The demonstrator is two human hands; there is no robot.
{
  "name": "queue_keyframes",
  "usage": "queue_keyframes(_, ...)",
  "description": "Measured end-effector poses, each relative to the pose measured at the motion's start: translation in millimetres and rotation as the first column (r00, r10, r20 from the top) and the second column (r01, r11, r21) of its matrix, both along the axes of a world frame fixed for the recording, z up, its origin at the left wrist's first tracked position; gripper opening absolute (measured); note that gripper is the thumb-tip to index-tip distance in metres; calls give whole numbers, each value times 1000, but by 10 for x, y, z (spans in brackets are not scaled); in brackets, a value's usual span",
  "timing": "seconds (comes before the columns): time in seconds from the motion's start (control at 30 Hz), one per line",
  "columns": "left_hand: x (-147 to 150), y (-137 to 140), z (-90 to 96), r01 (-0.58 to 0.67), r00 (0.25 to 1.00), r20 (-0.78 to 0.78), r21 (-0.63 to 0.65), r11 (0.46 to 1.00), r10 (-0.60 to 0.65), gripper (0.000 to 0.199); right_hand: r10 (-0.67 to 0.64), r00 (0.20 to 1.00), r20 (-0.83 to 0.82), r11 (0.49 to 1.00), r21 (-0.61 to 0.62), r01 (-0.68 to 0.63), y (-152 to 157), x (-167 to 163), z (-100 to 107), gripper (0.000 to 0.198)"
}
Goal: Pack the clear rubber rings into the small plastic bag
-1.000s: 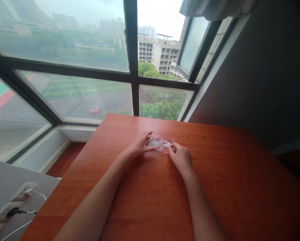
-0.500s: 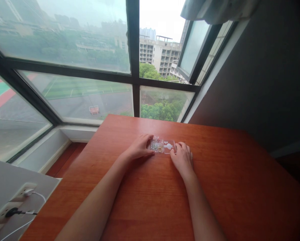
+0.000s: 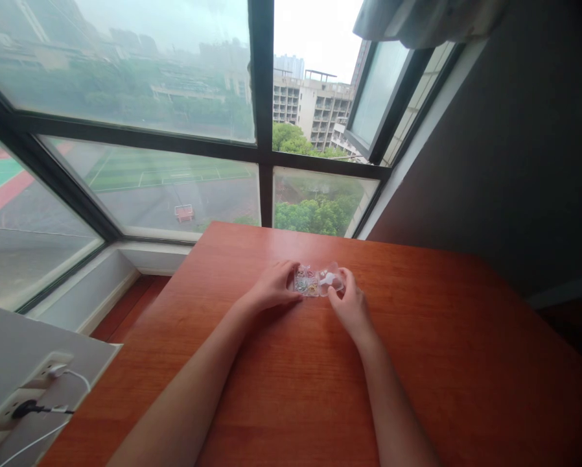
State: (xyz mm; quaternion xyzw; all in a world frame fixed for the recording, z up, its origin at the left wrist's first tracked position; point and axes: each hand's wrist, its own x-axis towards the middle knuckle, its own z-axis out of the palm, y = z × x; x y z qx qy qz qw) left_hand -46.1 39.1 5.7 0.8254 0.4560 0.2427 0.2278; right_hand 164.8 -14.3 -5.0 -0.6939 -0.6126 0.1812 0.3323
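Note:
A small clear plastic box [image 3: 306, 283] with compartments lies on the wooden table, its transparent lid [image 3: 328, 280] folded out to the right. Thin coloured pieces, too small to name, sit in the compartments. My left hand [image 3: 276, 285] grips the box at its left side, thumb at the near edge and fingers at the far edge. On the right, my right hand [image 3: 350, 305] holds the lid's outer edge between thumb and fingers, and the lid is tilted up off the table. A white shape shows on the lid.
The reddish-brown table [image 3: 291, 389] reaches up to a dark-framed window [image 3: 266, 155], with one pane swung out. Wall sockets [image 3: 33, 395] with plugs and cables are at the lower left. A dark wall [image 3: 490, 149] stands on the right.
My right hand has lifted the lid's outer edge from flat on the table to a tilt and shifted slightly left. My left hand stays on the box.

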Motion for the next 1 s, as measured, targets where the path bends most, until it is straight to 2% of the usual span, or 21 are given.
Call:
queue_keyframes(0.13, 30, -4, -23, 5, 1000, -7, 23, 1000, -4, 66, 141, 987, -80, 986, 97, -133, -31, -93, 13, 55)
queue_keyframes(0.23, 45, -3, -34, 11, 1000, -10, 42, 999, -11, 63, 246, 969, 20, 955, 167, -246, -32, -141, -7, 48)
queue_keyframes(0.33, 48, -2, -38, 14, 1000, 3, 50, 999, -14, 61, 270, 955, 120, 936, 198, -290, -22, -153, -36, 40)
queue_keyframes(0.53, 45, 4, -44, 20, 1000, -1, 52, 998, -20, 62, 240, 963, 121, 946, 194, -260, -9, -132, -83, 32)
queue_keyframes(0.67, 46, -1, -34, 28, 1000, -8, 52, 998, -28, 64, 232, 967, 104, 952, 180, -248, -7, -140, -107, 35)
queue_keyframes(0.87, 49, -9, -24, 15, 1000, -19, 41, 999, -14, 65, 103, 986, 132, 979, 164, -124, 13, -121, -160, 47)
queue_keyframes(1.0, 48, -4, -35, 22, 1000, -19, 51, 998, -21, 65, 123, 982, 146, 976, 164, -146, 34, -97, -187, 46)
